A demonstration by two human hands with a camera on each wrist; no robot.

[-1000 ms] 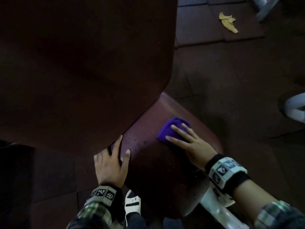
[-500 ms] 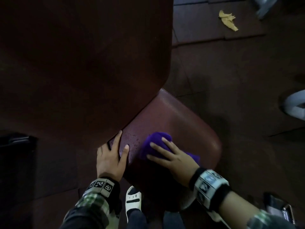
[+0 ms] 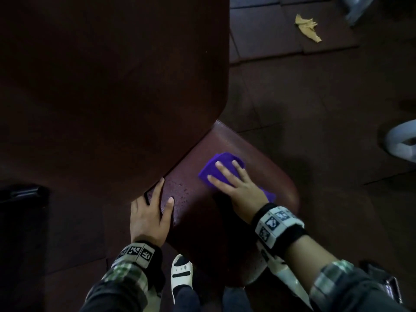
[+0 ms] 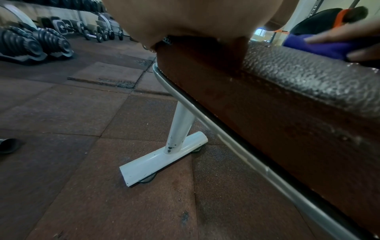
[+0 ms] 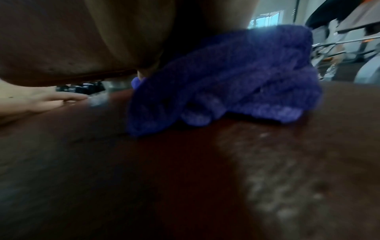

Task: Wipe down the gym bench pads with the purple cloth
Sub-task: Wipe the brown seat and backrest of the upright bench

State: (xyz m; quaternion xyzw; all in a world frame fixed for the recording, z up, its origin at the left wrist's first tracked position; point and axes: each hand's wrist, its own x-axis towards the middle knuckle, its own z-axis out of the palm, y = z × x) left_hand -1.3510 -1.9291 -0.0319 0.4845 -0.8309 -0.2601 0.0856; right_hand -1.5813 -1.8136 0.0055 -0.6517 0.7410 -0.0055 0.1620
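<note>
Pebbled maroon seat pad (image 3: 258,154), bunched purple cloth (image 3: 216,170)

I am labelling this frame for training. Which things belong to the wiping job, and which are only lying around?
Job:
purple cloth
seat pad
back pad
right hand
left hand

Lying about:
yellow rag
dumbbells

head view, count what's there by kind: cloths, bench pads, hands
cloths: 2, the purple cloth and a yellow rag on the floor
bench pads: 2, the seat pad and the back pad
hands: 2, the left hand and the right hand
total: 6
</note>
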